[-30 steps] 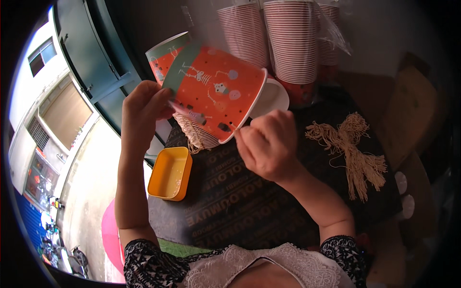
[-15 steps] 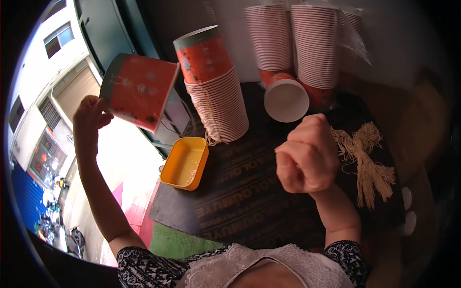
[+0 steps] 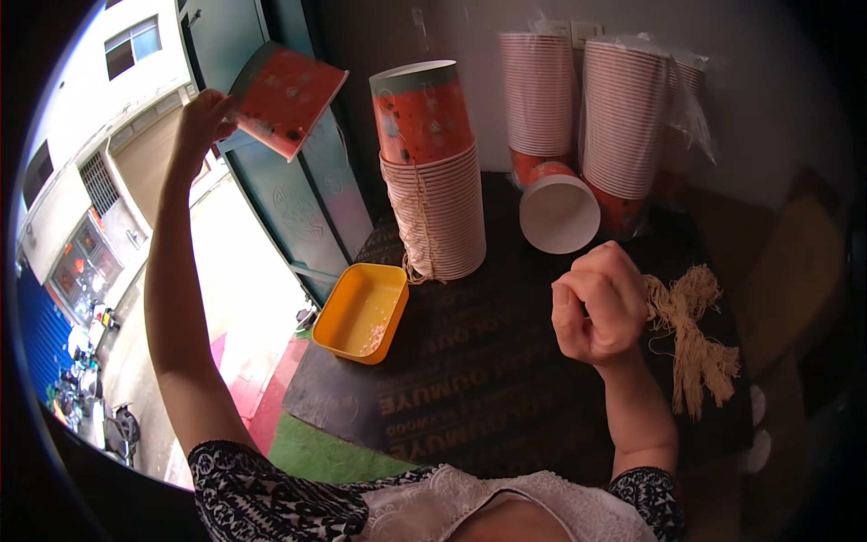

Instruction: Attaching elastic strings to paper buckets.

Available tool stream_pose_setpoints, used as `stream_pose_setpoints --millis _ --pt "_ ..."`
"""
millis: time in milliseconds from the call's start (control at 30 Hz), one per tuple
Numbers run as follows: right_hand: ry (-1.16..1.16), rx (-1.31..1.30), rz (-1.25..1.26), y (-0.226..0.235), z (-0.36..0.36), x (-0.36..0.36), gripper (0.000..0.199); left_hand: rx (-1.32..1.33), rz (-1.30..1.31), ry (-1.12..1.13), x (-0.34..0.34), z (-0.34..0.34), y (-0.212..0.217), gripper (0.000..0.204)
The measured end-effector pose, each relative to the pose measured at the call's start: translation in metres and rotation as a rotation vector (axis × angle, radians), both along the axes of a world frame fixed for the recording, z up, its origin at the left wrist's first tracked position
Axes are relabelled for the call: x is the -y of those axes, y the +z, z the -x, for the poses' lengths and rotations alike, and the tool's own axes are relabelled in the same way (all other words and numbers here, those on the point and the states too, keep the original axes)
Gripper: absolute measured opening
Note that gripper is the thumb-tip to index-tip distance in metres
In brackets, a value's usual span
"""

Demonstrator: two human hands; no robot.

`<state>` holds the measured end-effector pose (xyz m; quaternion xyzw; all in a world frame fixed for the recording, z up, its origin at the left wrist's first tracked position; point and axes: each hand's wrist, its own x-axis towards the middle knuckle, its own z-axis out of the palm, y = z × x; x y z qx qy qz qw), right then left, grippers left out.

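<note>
Left hand [image 3: 209, 117] is raised out left of the table [image 3: 452, 361], fingers closed on the green end of an orange paper tub [image 3: 291, 101]; tub is tilted, white rim facing lower right, clear of the stack. Right hand [image 3: 601, 307] is a fist over the table, near the bundle of beige strings [image 3: 697, 339]; can't tell if anything's inside it. Upside-down tub stack [image 3: 442, 217] has strings down its side, yellow tray [image 3: 390, 331] just beside. Loose tub [image 3: 560, 217] lies on its side, opening toward the person.
</note>
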<state>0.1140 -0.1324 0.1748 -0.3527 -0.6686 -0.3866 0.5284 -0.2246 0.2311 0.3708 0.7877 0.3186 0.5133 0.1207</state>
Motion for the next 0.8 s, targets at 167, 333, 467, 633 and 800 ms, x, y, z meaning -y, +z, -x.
stream_pose_setpoints --millis 167,333,467,633,800 --pt "-0.029 0.005 0.012 -0.001 -0.003 -0.001 0.012 -0.057 -0.013 -0.034 -0.013 -0.021 0.018 0.030" --pt "-0.042 0.004 0.026 -0.001 -0.003 -0.003 0.013 -0.149 -0.049 -0.028 -0.021 -0.044 0.035 0.033" --pt "-0.061 0.002 0.044 -0.002 -0.005 -0.004 0.013 -0.131 -0.039 -0.073 -0.021 -0.067 0.045 0.030" --pt "-0.074 0.000 0.038 0.000 -0.008 -0.003 0.014 -0.194 -0.133 -0.119 -0.016 -0.096 0.052 0.030" --pt "-0.073 -0.011 0.058 0.000 -0.007 -0.002 0.009 -0.301 -0.179 -0.154 -0.016 -0.116 0.061 0.033"
